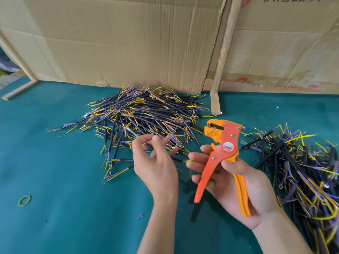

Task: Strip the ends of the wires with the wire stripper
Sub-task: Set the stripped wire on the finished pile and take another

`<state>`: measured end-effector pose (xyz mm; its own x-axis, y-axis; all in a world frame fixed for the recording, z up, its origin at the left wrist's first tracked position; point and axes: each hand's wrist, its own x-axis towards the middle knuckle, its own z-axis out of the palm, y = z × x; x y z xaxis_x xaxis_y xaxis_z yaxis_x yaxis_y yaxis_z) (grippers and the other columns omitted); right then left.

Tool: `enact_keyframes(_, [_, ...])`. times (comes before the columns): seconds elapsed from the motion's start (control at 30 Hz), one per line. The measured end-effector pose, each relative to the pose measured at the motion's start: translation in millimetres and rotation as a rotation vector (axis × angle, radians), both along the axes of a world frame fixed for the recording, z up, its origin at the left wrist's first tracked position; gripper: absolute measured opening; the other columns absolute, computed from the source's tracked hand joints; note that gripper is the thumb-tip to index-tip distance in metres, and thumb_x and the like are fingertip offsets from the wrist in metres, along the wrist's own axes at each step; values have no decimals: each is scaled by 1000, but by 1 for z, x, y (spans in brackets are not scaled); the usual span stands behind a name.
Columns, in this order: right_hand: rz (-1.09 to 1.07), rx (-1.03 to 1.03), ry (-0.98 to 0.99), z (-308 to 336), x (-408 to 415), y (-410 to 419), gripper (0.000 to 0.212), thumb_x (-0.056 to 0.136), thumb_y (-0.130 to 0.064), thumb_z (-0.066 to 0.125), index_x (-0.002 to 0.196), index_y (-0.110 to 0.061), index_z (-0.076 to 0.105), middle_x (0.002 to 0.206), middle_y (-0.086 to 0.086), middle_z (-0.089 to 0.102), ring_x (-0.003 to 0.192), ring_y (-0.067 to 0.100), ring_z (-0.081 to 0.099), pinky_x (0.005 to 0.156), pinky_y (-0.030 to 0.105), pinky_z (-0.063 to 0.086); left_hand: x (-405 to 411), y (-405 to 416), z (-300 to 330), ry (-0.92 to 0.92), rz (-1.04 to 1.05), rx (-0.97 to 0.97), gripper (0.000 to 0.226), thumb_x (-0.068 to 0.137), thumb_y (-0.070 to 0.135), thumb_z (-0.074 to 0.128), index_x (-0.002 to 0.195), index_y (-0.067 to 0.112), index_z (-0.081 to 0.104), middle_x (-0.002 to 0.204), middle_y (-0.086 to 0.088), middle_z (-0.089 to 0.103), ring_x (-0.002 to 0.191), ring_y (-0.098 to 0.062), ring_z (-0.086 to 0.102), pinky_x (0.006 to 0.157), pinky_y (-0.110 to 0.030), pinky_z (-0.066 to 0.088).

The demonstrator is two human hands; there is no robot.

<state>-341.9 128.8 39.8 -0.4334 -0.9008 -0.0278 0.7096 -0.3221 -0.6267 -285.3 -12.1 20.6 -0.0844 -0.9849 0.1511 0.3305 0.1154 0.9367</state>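
Right hand [236,182] front and centre, palm up, cradling the wire stripper [222,154]: thumb laid over the orange body just below the round label, fingers curled under the handles. The handles are spread apart, red one angling down to the left, yellow one running back along the palm. The tool's head points up and away, hanging above the cloth between the two heaps.

Left hand [156,162] just beside it, back toward the camera, fingers curled and raised. It looks to be pinching a black-sheathed wire [180,160] whose yellow-green end pokes out toward the right hand's fingertips, though the grip itself is hidden behind the hand and motion blur makes it hard to be sure.

Out beyond the hands, the big wire pile [139,114] sprawls across the green cloth [64,208], black sheaths with yellow, blue and brown ends, some carrying small ring terminals. A second wire pile [302,167] spreads along the right edge. Near left, a green rubber band [24,200] lies alone on the cloth, well apart from everything. Behind it all, flattened cardboard [128,43] stands as a wall, with a wooden post [223,52] leaning against it.
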Motion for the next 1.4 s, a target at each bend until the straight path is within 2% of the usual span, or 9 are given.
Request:
enact_keyframes(0.13, [-191,11,-61,2,-12,5,83,55,-19,94,127,0,58,132,32,62,119,43,65,85,44,59,0,9,4,-108,-482,-32,13,98,5,60,90,9,69,80,-17,63,71,-22,75,56,-37,60])
enact_keyframes(0.2, [-253,4,-89,2,-17,8,84,53,-18,95,126,0,57,132,31,62,119,42,65,86,43,59,-1,15,5,-98,-684,-3,13,95,-2,62,92,6,72,78,-14,68,72,-20,74,58,-33,60])
enact_keyframes(0.27, [-281,-3,-109,2,-19,9,85,52,-17,94,126,0,56,133,31,62,121,41,65,87,43,59,-2,18,5,-72,-778,20,10,93,-4,65,97,2,72,79,-11,71,75,-18,73,64,-32,61])
enact_keyframes(0.4, [-274,-9,-118,0,-19,8,85,54,-16,94,128,1,55,133,32,61,124,43,62,90,44,58,-1,14,2,-40,-775,39,6,90,-4,69,94,-1,71,80,-12,73,74,-20,71,73,-38,62])
enact_keyframes(0.63, [-281,3,-126,2,-19,10,88,52,-17,94,128,0,54,134,32,61,123,43,63,89,44,59,1,10,2,-113,-777,29,9,86,-5,73,90,3,73,69,-10,71,58,-17,65,57,-26,55])
enact_keyframes(0.77, [-289,5,-127,3,-20,12,87,52,-18,93,128,0,55,133,31,61,123,42,63,87,43,59,1,10,2,-136,-789,28,11,86,-4,73,93,5,75,68,-10,71,60,-17,68,56,-25,54])
enact_keyframes(1.07, [-310,16,-121,1,-24,15,82,54,-19,92,125,-1,56,132,29,63,124,40,63,87,43,59,0,11,2,-171,-745,17,8,90,1,70,83,4,73,64,-9,69,60,-20,71,54,-24,55])
enact_keyframes(1.23, [-322,34,-117,2,-26,17,65,63,-19,82,122,-2,58,131,28,64,120,40,66,85,42,59,0,11,3,-194,-742,22,13,92,8,69,81,12,72,63,-1,66,60,-22,72,50,-24,52])
enact_keyframes(1.4, [-289,66,-20,2,-23,14,74,61,-22,87,126,-3,56,133,30,62,115,40,67,87,41,59,0,13,7,-277,-757,-30,11,86,22,67,76,21,70,62,1,66,59,-29,70,45,-22,46])
